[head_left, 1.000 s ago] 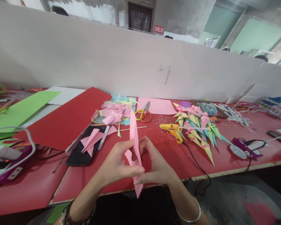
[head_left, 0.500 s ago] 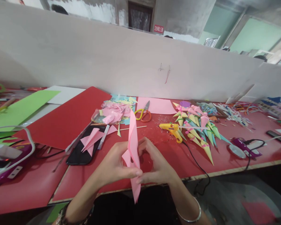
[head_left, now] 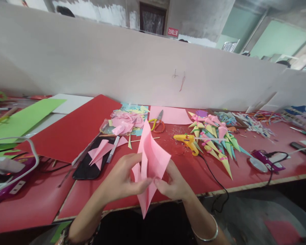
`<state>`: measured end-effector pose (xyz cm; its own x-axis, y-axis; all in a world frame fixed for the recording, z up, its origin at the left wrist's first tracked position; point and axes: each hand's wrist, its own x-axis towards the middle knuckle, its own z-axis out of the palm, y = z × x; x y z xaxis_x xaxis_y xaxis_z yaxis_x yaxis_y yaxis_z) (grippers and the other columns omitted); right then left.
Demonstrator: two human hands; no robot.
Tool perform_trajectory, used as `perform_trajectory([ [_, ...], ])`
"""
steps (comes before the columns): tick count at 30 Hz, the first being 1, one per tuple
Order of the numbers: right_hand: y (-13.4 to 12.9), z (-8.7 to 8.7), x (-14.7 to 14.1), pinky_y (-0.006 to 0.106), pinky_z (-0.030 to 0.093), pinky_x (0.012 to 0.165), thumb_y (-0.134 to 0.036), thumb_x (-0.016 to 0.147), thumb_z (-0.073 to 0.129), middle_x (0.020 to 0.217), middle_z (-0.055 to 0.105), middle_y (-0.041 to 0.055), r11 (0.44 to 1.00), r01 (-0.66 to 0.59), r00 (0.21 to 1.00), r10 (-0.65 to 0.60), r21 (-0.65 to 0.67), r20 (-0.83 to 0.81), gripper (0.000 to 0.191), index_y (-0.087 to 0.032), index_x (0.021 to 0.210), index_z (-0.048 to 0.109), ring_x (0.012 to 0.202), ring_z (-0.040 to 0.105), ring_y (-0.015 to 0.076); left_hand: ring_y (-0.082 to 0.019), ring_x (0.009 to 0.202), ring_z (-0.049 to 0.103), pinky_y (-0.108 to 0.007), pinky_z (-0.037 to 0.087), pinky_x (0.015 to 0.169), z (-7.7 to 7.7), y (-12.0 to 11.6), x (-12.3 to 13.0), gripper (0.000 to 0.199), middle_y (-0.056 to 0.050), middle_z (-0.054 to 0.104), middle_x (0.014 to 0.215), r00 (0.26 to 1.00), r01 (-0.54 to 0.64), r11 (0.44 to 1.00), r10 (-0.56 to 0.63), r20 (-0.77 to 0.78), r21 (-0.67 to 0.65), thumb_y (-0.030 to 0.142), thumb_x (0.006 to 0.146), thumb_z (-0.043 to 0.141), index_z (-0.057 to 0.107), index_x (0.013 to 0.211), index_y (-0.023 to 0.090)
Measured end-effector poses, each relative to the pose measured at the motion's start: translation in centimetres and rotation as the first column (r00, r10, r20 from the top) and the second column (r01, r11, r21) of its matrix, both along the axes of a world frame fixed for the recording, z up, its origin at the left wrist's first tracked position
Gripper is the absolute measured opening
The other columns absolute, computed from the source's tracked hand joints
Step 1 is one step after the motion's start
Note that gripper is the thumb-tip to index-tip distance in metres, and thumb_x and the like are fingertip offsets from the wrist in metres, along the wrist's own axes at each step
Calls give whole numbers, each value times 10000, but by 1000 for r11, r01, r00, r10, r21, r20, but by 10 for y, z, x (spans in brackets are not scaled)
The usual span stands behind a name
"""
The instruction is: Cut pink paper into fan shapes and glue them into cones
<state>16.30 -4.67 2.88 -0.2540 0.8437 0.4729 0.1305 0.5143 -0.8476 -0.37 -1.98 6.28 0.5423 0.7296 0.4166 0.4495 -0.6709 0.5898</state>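
Note:
A folded sheet of pink paper [head_left: 154, 154] is held upright in front of me, its right flap spread outward and its lower tip pointing down. On its left side my left hand [head_left: 124, 178] is closed, thumb in front and fingers behind. From the right, my right hand [head_left: 172, 182] grips the spread flap, with most of its fingers hidden behind the paper. To the left, a smaller folded pink paper piece [head_left: 100, 154] lies on a black phone [head_left: 85, 170], beside a white pen [head_left: 113, 149].
Behind the hands lie scissors [head_left: 158, 124] and pink paper scraps [head_left: 126, 120]. A yellow glue gun [head_left: 187, 141] with a trailing cord sits right, next to piled paper cones [head_left: 216, 132]. A red sheet [head_left: 76, 129] covers the left. A white partition [head_left: 142, 64] rises behind.
The pink paper has gone from nearly edge-on and folded to opened out, its right flap pulled rightward. My right hand has moved slightly right with it.

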Motion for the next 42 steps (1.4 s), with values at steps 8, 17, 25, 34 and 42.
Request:
perform_trajectory([
  [8,3,11,5,278,500,676,-297,863,443,783,659,38,964,254,967,-255,-76,-6,214,-176,900,616,753,624,196,-185,680,597,-266,491,608,-6,0,-20,175,-30,663,772,996,-83,995,83,15,-49,312,774,441,563,759,187],
  [17,6,25,27,318,455,810,-254,872,434,789,664,52,942,327,927,-335,76,165,205,-198,877,631,825,621,215,-287,900,596,-404,493,732,-1,28,-47,457,-104,609,985,686,-716,662,726,51,222,346,725,526,469,1143,170],
  [25,4,31,21,311,471,769,-261,847,479,882,676,52,990,136,973,-143,46,183,211,-197,953,649,843,622,204,-227,1005,549,-426,317,972,42,29,-3,338,-74,631,1047,863,-477,739,497,93,476,287,885,299,539,1101,186],
  [34,12,18,26,275,491,684,-310,820,525,753,680,23,960,262,940,-277,-99,-198,204,-191,893,674,750,630,186,-91,571,505,-215,368,604,57,49,9,274,24,606,625,857,-515,793,462,230,327,336,830,427,595,690,171],
  [42,24,-1,30,234,447,521,-397,741,609,668,637,13,925,152,877,-288,-348,-385,227,-179,756,667,589,561,140,-64,477,385,-187,292,445,64,58,6,261,46,487,498,888,-428,878,363,281,216,374,754,543,627,604,178],
])
